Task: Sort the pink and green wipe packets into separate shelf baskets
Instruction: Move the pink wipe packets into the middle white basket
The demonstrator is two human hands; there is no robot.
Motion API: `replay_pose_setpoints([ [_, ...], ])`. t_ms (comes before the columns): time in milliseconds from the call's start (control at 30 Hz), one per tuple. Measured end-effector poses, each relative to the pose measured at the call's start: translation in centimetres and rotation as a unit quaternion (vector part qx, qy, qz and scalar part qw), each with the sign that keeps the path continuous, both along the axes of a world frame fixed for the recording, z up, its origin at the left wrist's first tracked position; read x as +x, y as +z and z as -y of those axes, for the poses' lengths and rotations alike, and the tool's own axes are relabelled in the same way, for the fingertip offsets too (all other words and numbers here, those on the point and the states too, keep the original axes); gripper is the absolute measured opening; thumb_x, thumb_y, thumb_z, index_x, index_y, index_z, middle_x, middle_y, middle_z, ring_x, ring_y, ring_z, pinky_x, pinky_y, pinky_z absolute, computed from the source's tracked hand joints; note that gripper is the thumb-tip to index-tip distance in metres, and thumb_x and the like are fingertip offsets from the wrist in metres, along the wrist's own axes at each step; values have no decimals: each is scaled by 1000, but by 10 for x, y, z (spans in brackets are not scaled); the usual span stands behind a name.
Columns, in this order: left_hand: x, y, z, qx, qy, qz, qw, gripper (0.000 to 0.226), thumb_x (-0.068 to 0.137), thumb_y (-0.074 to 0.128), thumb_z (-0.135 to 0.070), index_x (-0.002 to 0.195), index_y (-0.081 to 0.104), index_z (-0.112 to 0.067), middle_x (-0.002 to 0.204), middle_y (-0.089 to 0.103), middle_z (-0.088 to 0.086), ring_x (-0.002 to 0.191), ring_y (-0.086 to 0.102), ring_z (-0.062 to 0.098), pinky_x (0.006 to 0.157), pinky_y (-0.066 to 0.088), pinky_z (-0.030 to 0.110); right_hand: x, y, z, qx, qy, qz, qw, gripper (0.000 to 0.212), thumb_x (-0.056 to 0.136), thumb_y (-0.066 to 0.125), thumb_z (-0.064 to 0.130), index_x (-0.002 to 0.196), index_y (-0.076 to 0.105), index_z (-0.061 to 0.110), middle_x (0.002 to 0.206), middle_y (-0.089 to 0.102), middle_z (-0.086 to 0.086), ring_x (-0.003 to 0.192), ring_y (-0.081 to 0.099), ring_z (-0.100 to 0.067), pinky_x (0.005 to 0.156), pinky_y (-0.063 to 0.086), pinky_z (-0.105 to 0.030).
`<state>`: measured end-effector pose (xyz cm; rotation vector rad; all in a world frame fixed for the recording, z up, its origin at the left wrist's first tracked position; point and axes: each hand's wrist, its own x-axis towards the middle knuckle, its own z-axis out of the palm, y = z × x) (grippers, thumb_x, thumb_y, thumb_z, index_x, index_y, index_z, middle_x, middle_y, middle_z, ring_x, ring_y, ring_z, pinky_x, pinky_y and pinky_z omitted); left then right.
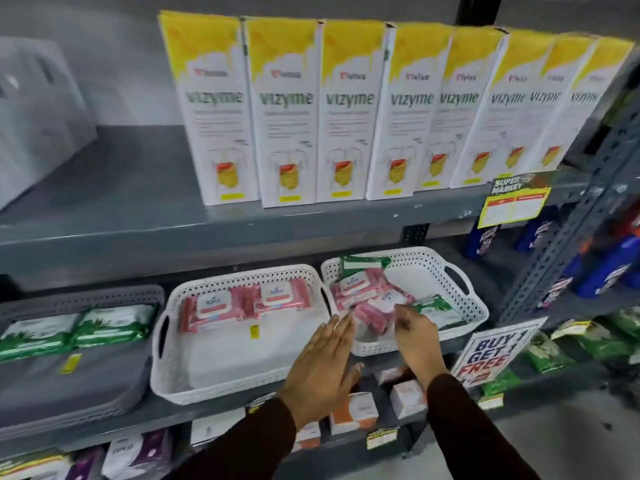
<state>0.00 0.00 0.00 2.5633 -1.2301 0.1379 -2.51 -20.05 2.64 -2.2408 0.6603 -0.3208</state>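
- Three baskets on the middle shelf: grey basket [34,403] at 9 o'clock, middle basket [180,386] at centre, right basket [460,292] at 3 o'clock.
- Step in hand (judged): picking pink packets out of the mixed right basket for the middle one.
- Right hand [417,336] reaches over the near rim, fingers curled toward the pink pile [372,306]. Blur hides whether anything is gripped; cannot tell.
- Left hand [322,372] hovers flat at the gap between the white baskets, fingers spread, holding nothing.
- To do it well: pinch one packet by its edge, lift clear of the rim, lay it flat beside the two pinks [244,303] at 12 o'clock of the middle basket.
- Counts: grey basket, two greens [78,329]. Middle, two pinks. Right, two greens visible, one against the far wall [365,262] and one at 3 o'clock [434,304]; pinks at least three, heaped, exact count unclear.
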Motion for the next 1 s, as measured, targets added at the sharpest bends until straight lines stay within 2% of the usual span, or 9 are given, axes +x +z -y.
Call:
replay_pose_setpoints([
  [67, 6, -9, 21, 14, 14, 2, 1000, 68, 102, 16, -53, 154, 17, -9, 161, 16, 8, 148, 11, 22, 118, 1, 40, 16, -3, 19, 23, 7, -28, 999, 27, 91, 53, -3, 112, 69, 1, 109, 74, -17, 88, 62, -23, 75, 40, -23],
  [167, 7, -24, 30, 51, 37, 35, 997, 63, 100, 35, -50, 147, 39, -8, 149, 45, 8, 139, 37, 23, 115, 16, 41, 42, -5, 29, 8, 25, -57, 998, 21, 92, 56, 2, 106, 71, 0, 104, 74, -17, 86, 67, -28, 80, 51, -31],
  [233, 6, -30, 26, 40, 45, 33, 998, 61, 101, 35, -49, 148, 36, -11, 151, 42, 6, 140, 36, 22, 116, 13, 40, 56, -8, 34, -22, 33, -64, 997, 21, 91, 66, 14, 109, 72, 7, 105, 72, -7, 86, 66, -27, 83, 55, -34],
  [367, 4, -32, 16, 44, 52, 39, 997, 61, 102, 28, -48, 154, 21, -16, 160, 24, 3, 147, 19, 21, 119, 8, 38, 82, -20, 49, -149, 71, -160, 973, 64, 65, 79, 62, 108, 68, 17, 110, 61, -11, 104, 55, -34, 87, 48, -36],
  [500, 3, -33, 16, 35, 62, 38, 997, 61, 102, 28, -48, 153, 22, -15, 160, 23, 4, 146, 20, 21, 119, 3, 34, 95, -26, 61, -125, 79, -176, 973, 66, 52, 86, 57, 99, 69, 14, 106, 60, -11, 102, 52, -33, 82, 47, -35],
  [633, 2, -36, 17, 23, 79, 27, 996, 61, 103, 28, -49, 154, 17, -18, 161, 20, 1, 146, 23, 18, 117, 3, 32, 94, -27, 68, -94, 71, -134, 984, 65, 40, 80, 60, 91, 73, 20, 101, 62, -9, 93, 56, -28, 80, 52, -34],
  [733, -4, -38, 9, 6, 108, 10, 994, 61, 103, 26, -49, 153, 21, -16, 160, 25, 3, 144, 27, 19, 118, 14, 34, 85, -22, 70, -24, -3, -53, 998, 69, 52, 93, 38, 108, 63, 11, 114, 52, -10, 97, 61, -31, 83, 53, -35],
  [900, -7, -44, -28, -17, 127, 16, 992, 56, 104, 32, -43, 150, 32, -12, 157, 31, 4, 145, 25, 20, 115, 23, 40, 69, -10, 75, 13, -43, 113, 993, 80, 46, 93, 48, 112, 56, 19, 115, 53, -4, 90, 68, -25, 73, 62, -43],
  [1000, -8, -45, -52, -33, 134, 22, 990, 54, 104, 34, -41, 150, 34, -12, 157, 32, 3, 145, 24, 19, 115, 25, 42, 60, 14, 62, 13, -39, 181, 983, 80, 53, 94, 40, 120, 54, 19, 123, 50, -4, 101, 58, -16, 88, 55, -39],
])
